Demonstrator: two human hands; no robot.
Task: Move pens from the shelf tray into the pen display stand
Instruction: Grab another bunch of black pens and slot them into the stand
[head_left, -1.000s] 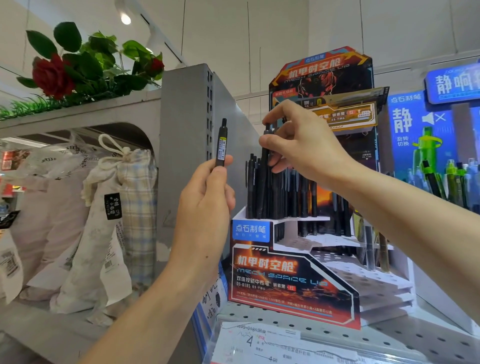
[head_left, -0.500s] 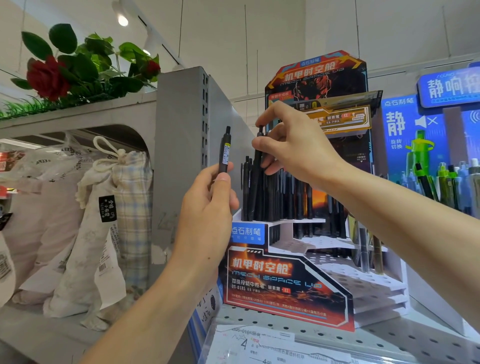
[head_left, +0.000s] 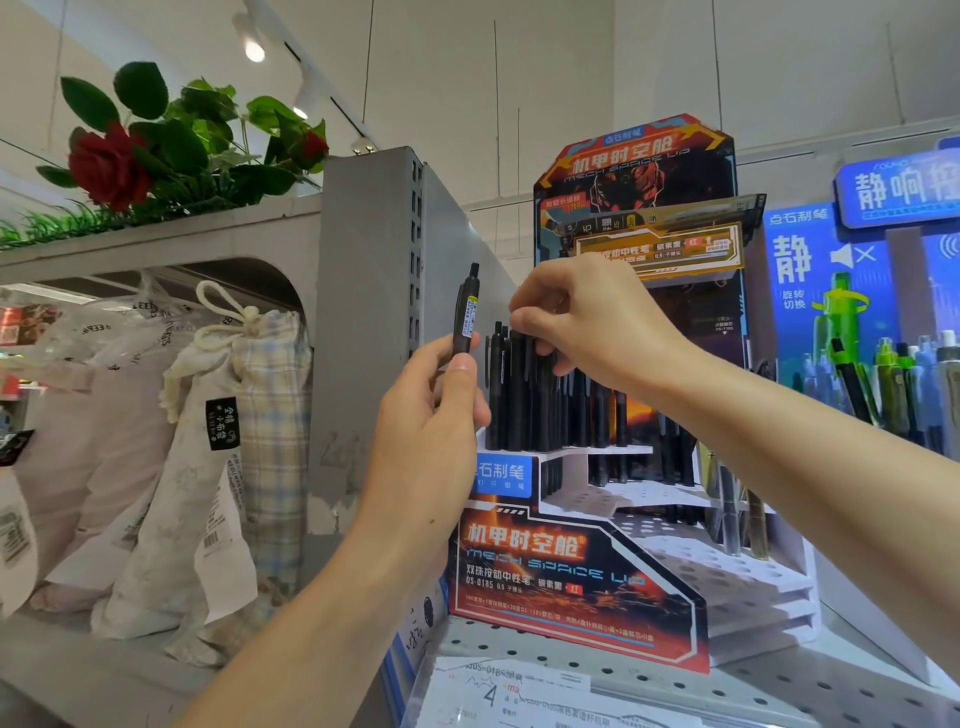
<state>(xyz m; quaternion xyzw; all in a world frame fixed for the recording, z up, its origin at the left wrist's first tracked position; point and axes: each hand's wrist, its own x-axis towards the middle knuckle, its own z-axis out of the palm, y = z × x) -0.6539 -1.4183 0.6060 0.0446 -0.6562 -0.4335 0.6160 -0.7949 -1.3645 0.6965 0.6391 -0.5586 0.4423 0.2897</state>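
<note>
Right hand (head_left: 587, 317) has sunk onto the stand's (head_left: 571, 571) pen tops (head_left: 519, 395); fingers curled, grip unclear. Left hand (head_left: 431, 431), at its 9 o'clock, stays raised, fingers pinching one upright black pen (head_left: 466, 312).

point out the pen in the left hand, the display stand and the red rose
pen (head_left: 466, 317), head view, on its labelled barrel
display stand (head_left: 561, 577), head view, on its printed front panel
red rose (head_left: 106, 166), head view, on its petals

The pen display stand (head_left: 582, 582) stood on the shelf (head_left: 779, 686), pens (head_left: 524, 395) in its top tier (far left); drawstring bags (head_left: 208, 467) lay left.
</note>
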